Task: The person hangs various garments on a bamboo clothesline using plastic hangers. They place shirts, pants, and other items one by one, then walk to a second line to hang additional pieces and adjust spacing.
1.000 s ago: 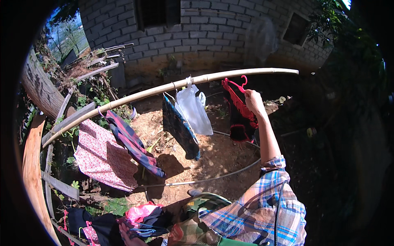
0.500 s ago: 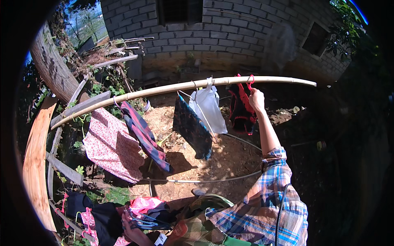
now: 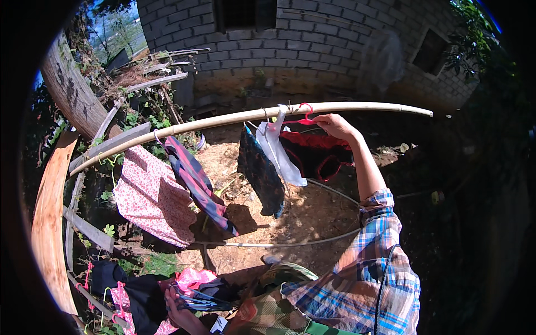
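Note:
My right hand (image 3: 337, 126) pinches the right shoulder of a red clothes hanger (image 3: 306, 117), whose hook rests over a bamboo pole (image 3: 223, 118). From that hanger hangs a black garment with red trim (image 3: 315, 156), spread wide below the pole. Just left of it, a white garment (image 3: 277, 153) and a dark patterned cloth (image 3: 259, 173) hang side by side. Low on the left, my left hand (image 3: 180, 312) is closed round several dark blue hangers (image 3: 204, 301), close against a bundle of dark and pink clothes (image 3: 195, 277). The bundle partly hides its grip.
Farther left on the pole hang a plaid cloth (image 3: 198, 184) and a pink floral cloth (image 3: 151, 195). More clothes on pink hangers (image 3: 120, 301) hang at lower left, beside a wooden plank (image 3: 53, 223). A tree trunk (image 3: 75, 84) and block wall (image 3: 318, 50) stand behind.
The red hanger has shifted left along the pole and turned, so the black and red garment now faces me more broadly. My right hand moved from near the hook to the hanger's right shoulder.

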Demonstrator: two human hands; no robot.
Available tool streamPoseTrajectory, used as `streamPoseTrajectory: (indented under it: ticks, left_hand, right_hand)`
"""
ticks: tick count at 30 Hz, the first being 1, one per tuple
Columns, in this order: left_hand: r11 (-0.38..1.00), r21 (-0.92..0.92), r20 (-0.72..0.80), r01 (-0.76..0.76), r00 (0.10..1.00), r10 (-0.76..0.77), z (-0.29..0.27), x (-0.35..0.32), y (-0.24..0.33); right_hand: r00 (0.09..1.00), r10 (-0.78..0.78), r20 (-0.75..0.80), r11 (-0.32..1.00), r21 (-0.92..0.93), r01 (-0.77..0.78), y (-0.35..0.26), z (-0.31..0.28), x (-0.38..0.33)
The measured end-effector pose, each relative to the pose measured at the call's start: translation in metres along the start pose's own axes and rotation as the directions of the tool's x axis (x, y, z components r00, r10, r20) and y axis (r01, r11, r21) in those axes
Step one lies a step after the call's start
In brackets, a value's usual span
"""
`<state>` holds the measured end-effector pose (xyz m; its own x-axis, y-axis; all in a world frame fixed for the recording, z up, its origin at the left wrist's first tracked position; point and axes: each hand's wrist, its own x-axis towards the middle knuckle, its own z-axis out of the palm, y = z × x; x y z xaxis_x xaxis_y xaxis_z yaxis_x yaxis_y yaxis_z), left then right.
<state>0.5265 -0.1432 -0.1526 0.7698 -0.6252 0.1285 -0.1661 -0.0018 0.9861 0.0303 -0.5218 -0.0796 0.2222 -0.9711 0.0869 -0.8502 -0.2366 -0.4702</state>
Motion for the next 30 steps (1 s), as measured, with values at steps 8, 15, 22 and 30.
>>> streamPoseTrajectory:
  ticks: [8, 15, 22, 30]
  left_hand:
    - [0.885, -0.401, 0.007, 0.238, 0.966, -0.257, -0.021, 0.01, -0.047]
    - [0.86, -0.426, 0.03, 0.281, 0.954, -0.297, -0.018, 0.009, -0.059]
    - [0.858, -0.436, 0.014, 0.272, 0.955, -0.296, 0.002, 0.012, -0.037]
    - [0.835, -0.449, 0.106, 0.319, 0.946, -0.305, -0.01, 0.017, -0.033]
  right_hand:
    - [0.986, -0.167, -0.008, 0.986, 0.005, 0.167, -0.004, 0.015, 0.025]
    - [0.9, -0.258, -0.351, 0.964, -0.15, 0.218, 0.0, 0.052, 0.016]
    - [0.968, 0.071, -0.242, 0.988, 0.148, -0.035, -0.011, 0.074, 0.012]
    - [0.892, -0.085, -0.444, 0.994, -0.097, 0.047, -0.041, 0.065, 0.006]
